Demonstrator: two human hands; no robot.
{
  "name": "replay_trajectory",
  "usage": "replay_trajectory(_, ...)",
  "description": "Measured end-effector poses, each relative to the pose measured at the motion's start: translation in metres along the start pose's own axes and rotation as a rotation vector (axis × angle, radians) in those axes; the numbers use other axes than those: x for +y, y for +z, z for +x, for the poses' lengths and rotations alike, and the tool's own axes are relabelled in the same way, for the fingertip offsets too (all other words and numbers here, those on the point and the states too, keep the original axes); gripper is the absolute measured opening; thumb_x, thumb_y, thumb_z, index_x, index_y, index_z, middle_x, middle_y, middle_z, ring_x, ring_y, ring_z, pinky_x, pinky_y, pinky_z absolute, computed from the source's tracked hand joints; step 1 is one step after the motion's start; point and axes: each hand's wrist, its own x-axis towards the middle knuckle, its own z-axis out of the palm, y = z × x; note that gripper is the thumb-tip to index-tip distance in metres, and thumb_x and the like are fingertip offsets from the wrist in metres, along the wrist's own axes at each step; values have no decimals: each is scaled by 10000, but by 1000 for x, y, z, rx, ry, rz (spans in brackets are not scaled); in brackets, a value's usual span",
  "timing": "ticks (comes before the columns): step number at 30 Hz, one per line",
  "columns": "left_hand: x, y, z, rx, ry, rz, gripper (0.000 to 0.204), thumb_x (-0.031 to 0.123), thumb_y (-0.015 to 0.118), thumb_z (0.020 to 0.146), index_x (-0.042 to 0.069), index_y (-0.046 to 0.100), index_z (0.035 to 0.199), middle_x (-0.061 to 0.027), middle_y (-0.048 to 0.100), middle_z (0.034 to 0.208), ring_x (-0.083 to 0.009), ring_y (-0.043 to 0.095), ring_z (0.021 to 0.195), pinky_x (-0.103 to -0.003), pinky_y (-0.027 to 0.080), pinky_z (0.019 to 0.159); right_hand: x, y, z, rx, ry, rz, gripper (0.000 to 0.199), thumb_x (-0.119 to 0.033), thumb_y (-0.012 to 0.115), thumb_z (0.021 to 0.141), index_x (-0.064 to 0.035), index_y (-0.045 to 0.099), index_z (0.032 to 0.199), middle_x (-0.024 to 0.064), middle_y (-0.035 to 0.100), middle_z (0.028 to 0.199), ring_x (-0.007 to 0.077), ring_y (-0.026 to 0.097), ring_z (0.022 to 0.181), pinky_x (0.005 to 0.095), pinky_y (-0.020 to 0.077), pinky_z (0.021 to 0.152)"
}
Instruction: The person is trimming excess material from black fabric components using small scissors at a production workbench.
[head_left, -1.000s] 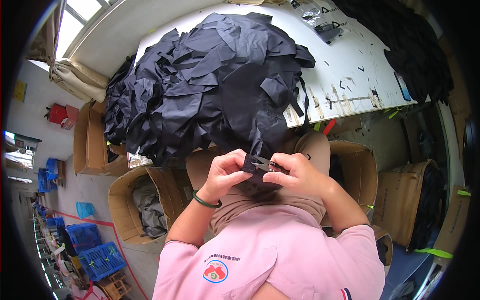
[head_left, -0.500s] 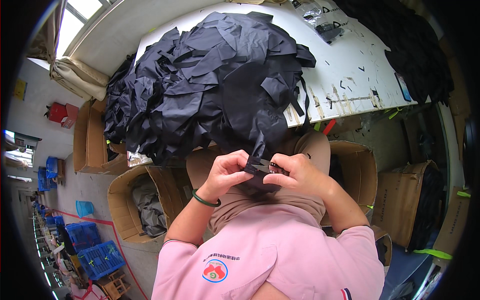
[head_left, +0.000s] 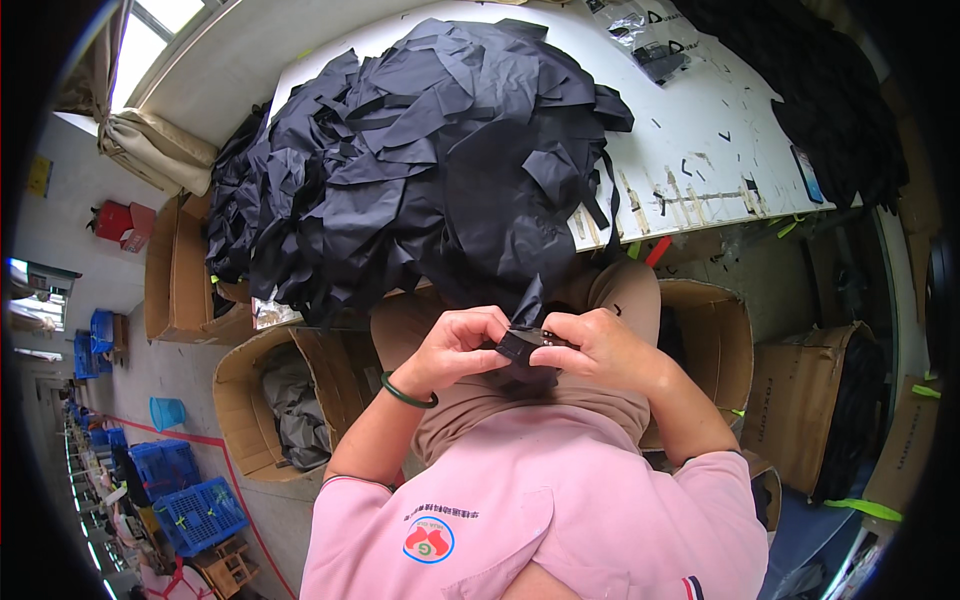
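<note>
Over my lap, my left hand (head_left: 452, 350) pinches the edge of a black fabric piece (head_left: 537, 298) between thumb and fingers. The piece runs up into a large heap of black fabric (head_left: 400, 150) on the table and also hangs down over my lap. My right hand (head_left: 605, 352) is closed around small dark thread snips (head_left: 533, 337). Their metal blades point left and lie at the fabric edge, right beside my left fingertips. Most of the snips' handle is hidden inside my right fingers.
The white table (head_left: 690, 130) carries scraps, a clear plastic bag (head_left: 640, 40) and more black fabric (head_left: 830, 100) at far right. Cardboard boxes stand on both sides of my legs; the left box (head_left: 245, 400) holds grey fabric. Blue crates (head_left: 200, 515) stand on the floor farther left.
The snips' blades were spread apart and now look closed together at the fabric edge. The pinched fabric has tilted and shifted slightly; both hands stay nearly in place.
</note>
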Motion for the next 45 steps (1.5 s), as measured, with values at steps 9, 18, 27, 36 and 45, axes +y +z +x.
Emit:
replay_trajectory(9,3,-11,3,-140,-147,-110,84,-26,679,789,-39,638,861,-53,576,918,-120,545,836,-244,429,769,5,-3,-6,-55,34,102,410,-401,669,870,-20,558,769,169,566,618,336,549,557,409,402,523)
replay_trajectory(18,17,-23,14,-347,-404,-207,94,-5,673,756,-43,644,837,-31,588,867,-124,552,799,-252,435,766,-2,-13,-9,-201,-54,-62,428,-456,677,846,-36,604,819,144,573,609,330,584,568,395,446,537)
replay_trajectory(27,11,-20,18,-438,-511,-203,88,-13,657,764,-29,635,848,-22,615,833,-104,573,797,-251,460,772,-4,-1,-6,-210,-119,-108,422,-475,664,848,-58,604,824,116,588,613,329,587,566,398,454,539)
replay_trajectory(36,8,-19,17,-476,-546,-165,68,-10,647,778,-12,630,844,-10,623,801,-89,569,769,-246,465,760,-6,-4,-5,-240,-123,-172,430,-476,643,863,-55,599,786,138,570,590,349,580,571,412,444,540)
replay_trajectory(45,4,-21,18,-501,-587,-142,70,-13,643,784,-10,634,853,2,611,790,-79,556,767,-238,456,763,-4,-4,-3,-246,-132,-155,435,-471,645,864,-48,589,776,148,582,610,356,582,583,417,443,545)
